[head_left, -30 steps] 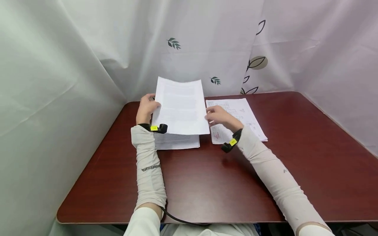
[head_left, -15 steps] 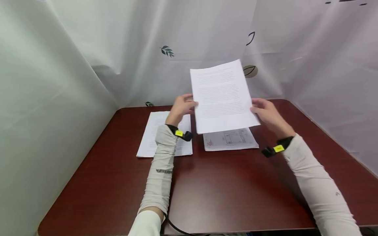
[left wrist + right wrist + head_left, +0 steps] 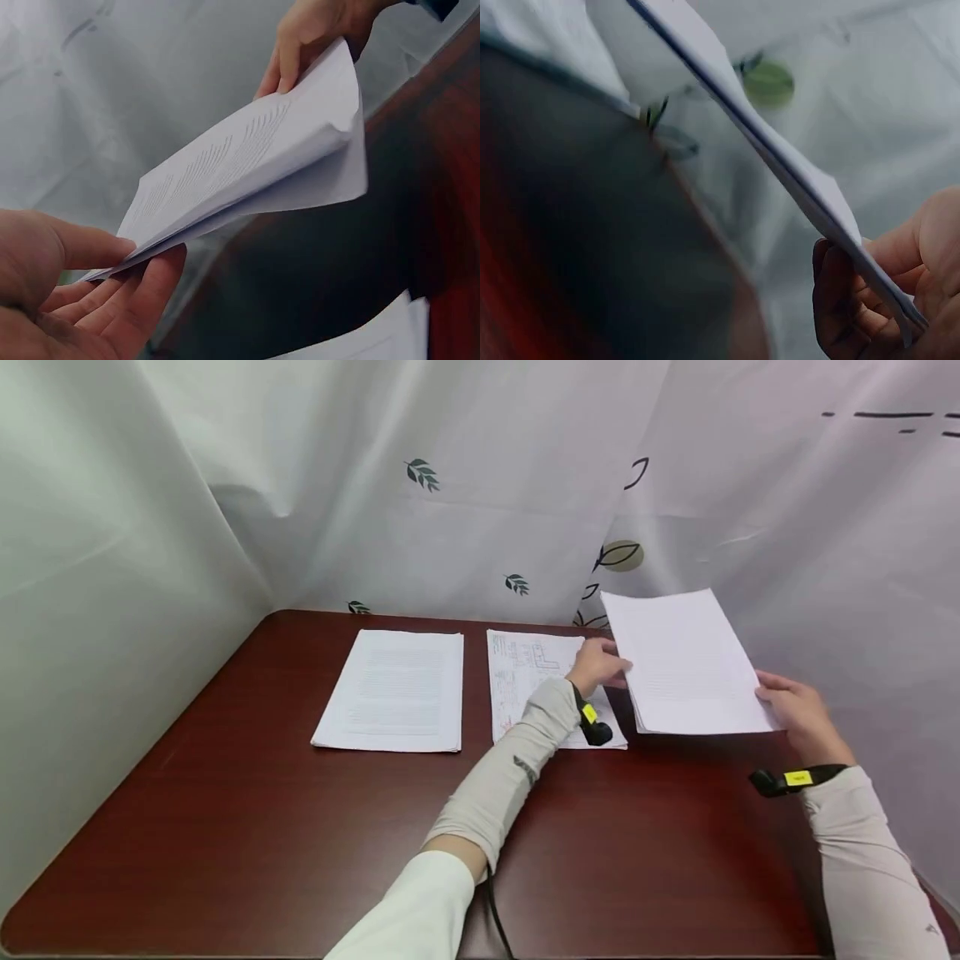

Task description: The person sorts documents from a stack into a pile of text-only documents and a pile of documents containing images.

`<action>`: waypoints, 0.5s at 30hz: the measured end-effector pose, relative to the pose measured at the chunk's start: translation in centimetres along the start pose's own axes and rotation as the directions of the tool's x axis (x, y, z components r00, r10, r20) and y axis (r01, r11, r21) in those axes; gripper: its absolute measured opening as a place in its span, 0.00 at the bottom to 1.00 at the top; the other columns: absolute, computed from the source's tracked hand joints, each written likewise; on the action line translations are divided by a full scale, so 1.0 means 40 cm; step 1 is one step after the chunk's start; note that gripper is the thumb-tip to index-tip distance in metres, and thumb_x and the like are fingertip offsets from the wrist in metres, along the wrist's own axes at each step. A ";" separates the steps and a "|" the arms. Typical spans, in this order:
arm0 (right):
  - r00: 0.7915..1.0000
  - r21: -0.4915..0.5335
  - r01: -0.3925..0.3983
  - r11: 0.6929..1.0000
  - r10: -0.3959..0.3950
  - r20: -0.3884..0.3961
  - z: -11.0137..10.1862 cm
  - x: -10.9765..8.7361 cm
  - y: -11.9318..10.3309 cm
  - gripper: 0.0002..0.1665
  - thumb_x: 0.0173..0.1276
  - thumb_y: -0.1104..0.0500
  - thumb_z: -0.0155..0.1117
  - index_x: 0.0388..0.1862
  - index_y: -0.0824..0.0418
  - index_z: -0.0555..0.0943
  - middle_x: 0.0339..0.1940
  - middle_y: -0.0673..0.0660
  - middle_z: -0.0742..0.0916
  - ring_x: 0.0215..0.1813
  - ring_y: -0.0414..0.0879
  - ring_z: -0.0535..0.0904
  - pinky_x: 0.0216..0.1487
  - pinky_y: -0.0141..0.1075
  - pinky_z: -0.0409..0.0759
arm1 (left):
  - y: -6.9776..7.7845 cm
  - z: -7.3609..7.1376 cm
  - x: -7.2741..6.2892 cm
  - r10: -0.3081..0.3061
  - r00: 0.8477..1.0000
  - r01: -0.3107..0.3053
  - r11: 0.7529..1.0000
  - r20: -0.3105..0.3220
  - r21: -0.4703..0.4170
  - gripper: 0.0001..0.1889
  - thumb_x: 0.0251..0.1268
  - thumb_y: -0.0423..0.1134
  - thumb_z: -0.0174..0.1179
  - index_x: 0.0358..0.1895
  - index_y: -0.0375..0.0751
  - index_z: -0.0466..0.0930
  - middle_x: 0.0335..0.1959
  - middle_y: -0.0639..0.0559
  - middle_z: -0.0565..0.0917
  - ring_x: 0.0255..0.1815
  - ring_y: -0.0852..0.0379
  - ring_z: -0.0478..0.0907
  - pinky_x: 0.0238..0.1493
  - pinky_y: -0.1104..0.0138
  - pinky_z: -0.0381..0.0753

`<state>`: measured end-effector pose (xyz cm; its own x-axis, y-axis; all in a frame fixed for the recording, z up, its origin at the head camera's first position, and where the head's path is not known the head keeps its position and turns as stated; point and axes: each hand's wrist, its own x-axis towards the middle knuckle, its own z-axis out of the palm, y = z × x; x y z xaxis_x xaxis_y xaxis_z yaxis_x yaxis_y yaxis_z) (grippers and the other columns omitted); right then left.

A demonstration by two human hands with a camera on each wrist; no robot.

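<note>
A thin sheaf of printed paper (image 3: 686, 664) is held up over the right part of the table, tilted toward the head camera. My left hand (image 3: 598, 664) pinches its left edge, thumb on top and fingers beneath, as the left wrist view shows. The opposite edge is gripped by my right hand (image 3: 798, 714) between thumb and fingers. In the left wrist view the sheets (image 3: 225, 161) fan slightly apart at the near side. Below my left hand lies a stack of drawing sheets (image 3: 517, 685), partly covered by that forearm.
A stack of text pages (image 3: 397, 693) lies left of the drawings on the dark red table (image 3: 247, 827). White curtains (image 3: 337, 485) with leaf prints hang behind and at the sides. A black cable (image 3: 495, 914) runs down from the left arm.
Both hands have carried the sheaf rightward, from over the left stack, past the drawing sheets, to the right part of the table. The left stack and the drawings are now uncovered by it.
</note>
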<state>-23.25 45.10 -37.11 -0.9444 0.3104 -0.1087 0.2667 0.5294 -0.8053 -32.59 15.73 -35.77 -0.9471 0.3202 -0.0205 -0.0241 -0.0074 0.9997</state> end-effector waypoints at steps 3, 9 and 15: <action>1.000 -0.024 0.000 1.000 0.001 0.020 0.004 0.022 0.056 0.38 0.82 0.47 0.42 0.81 0.67 0.51 0.70 0.69 0.75 0.38 0.20 0.69 0.37 0.21 0.74 | -0.030 0.041 -0.001 -0.060 0.997 0.060 0.998 -0.045 -0.004 0.17 0.63 0.23 0.62 0.55 0.21 0.78 0.52 0.30 0.83 0.43 0.30 0.87 0.40 0.57 0.90; 0.999 -0.048 -0.008 0.999 0.011 0.049 0.027 0.042 0.101 0.35 0.81 0.54 0.40 0.80 0.71 0.54 0.72 0.76 0.71 0.45 0.35 0.74 0.41 0.24 0.71 | -0.059 0.073 -0.010 -0.163 0.986 0.158 0.982 -0.042 -0.105 0.13 0.62 0.22 0.62 0.49 0.17 0.78 0.49 0.28 0.84 0.48 0.30 0.86 0.49 0.51 0.88; 0.996 -0.050 -0.062 0.997 0.065 0.064 0.035 0.049 0.100 0.34 0.81 0.57 0.36 0.80 0.71 0.51 0.79 0.80 0.59 0.70 0.67 0.62 0.62 0.47 0.72 | -0.063 0.065 -0.022 -0.165 0.985 0.159 0.981 -0.054 -0.107 0.08 0.65 0.21 0.59 0.44 0.18 0.80 0.49 0.24 0.83 0.51 0.31 0.85 0.52 0.49 0.87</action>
<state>-24.32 46.71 -41.35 -0.9355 0.2928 -0.1979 0.3338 0.5480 -0.7670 -30.87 17.92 -38.22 -0.9459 0.2655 -0.1863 -0.2085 -0.0579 0.9763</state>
